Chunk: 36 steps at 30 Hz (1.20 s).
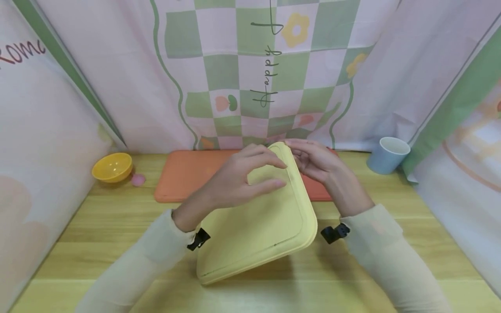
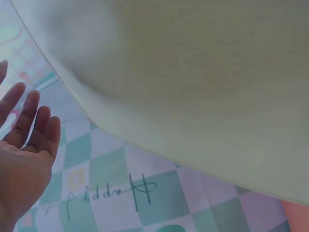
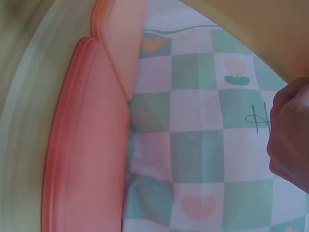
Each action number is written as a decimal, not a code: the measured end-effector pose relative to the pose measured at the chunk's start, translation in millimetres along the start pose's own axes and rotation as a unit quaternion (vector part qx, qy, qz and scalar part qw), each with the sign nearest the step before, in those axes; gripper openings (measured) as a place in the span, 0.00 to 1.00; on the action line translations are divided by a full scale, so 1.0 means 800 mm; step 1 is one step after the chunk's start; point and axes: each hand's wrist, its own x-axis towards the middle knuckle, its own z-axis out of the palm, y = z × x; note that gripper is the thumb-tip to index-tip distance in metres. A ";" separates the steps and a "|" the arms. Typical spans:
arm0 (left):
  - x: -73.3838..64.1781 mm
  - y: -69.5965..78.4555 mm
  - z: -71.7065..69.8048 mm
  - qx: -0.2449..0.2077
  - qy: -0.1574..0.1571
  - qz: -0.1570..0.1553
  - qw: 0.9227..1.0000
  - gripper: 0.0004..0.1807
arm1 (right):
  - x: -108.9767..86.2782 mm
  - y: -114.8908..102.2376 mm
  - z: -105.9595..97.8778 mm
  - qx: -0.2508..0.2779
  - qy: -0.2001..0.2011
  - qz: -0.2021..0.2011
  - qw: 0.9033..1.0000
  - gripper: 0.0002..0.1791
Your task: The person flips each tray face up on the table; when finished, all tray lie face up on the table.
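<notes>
A yellow cutting board (image 1: pixel 270 217) with a groove round its face is tilted up over the front of the table. At its top corner my right hand (image 1: pixel 315 161) grips the edge, fingers curled partly behind it. My left hand (image 1: pixel 238 176) reaches across the face from the left, with thumb and index finger loosely spread. In the left wrist view the left hand (image 2: pixel 29 145) shows a bare palm and relaxed fingers apart from the board (image 2: pixel 203 106). From the right wrist, the curled right hand (image 3: pixel 292 135) meets the board's edge (image 3: pixel 270 34).
Behind lie an orange board (image 1: pixel 192 174) and a red board (image 1: pixel 318 189), end to end. A yellow bowl (image 1: pixel 112 168) and a small pink object (image 1: pixel 138 180) sit at the left. A blue cup (image 1: pixel 387 155) stands at the right, near the patterned curtain (image 1: pixel 258 74).
</notes>
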 end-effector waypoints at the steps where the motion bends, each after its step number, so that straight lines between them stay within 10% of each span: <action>1: 0.004 0.002 0.002 0.004 -0.003 0.008 1.000 0.13 | 0.001 -0.001 0.002 0.004 0.003 -0.001 1.000 0.18; 9: 0.028 0.018 0.014 0.030 -0.028 0.069 0.997 0.12 | 0.009 -0.003 0.018 -0.019 0.014 0.005 1.000 0.16; 21: 0.041 0.027 0.024 0.060 -0.070 0.072 0.993 0.08 | 0.015 -0.003 0.028 -0.049 0.022 0.011 0.998 0.15; 36: 0.041 0.024 0.027 0.066 -0.037 0.092 0.993 0.09 | 0.023 -0.003 0.044 -0.066 -0.032 -0.008 0.997 0.17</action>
